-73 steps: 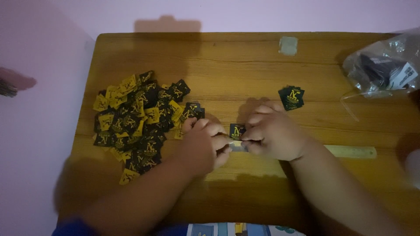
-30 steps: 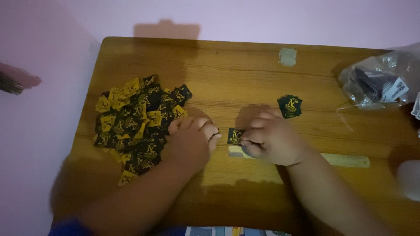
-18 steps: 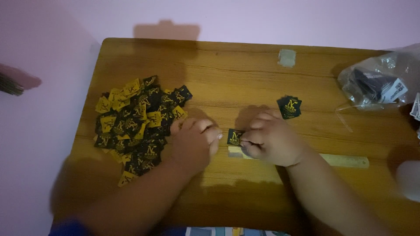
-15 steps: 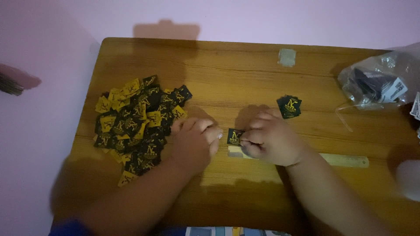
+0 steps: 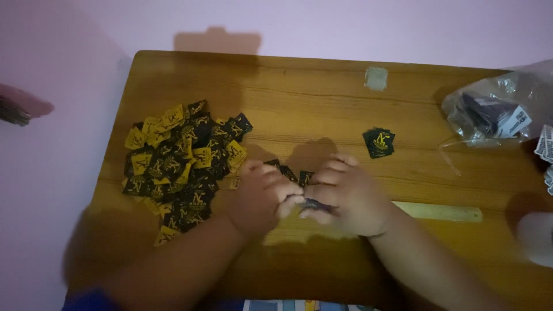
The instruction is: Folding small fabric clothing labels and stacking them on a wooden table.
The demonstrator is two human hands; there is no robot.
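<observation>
Near the table's (image 5: 322, 86) front edge, a left hand (image 5: 259, 198) and right hand (image 5: 351, 196) meet, both grips pinching a small dark label (image 5: 314, 204) between the fingertips. A heap of black-and-yellow labels (image 5: 184, 161) lies toward the left edge, a small stack (image 5: 378, 142) and a yellow ruler (image 5: 443, 212) to the right

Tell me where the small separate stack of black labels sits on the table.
The small stack of labels lies right of the table's centre, apart from both hands, just up-right of the right hand.
</observation>
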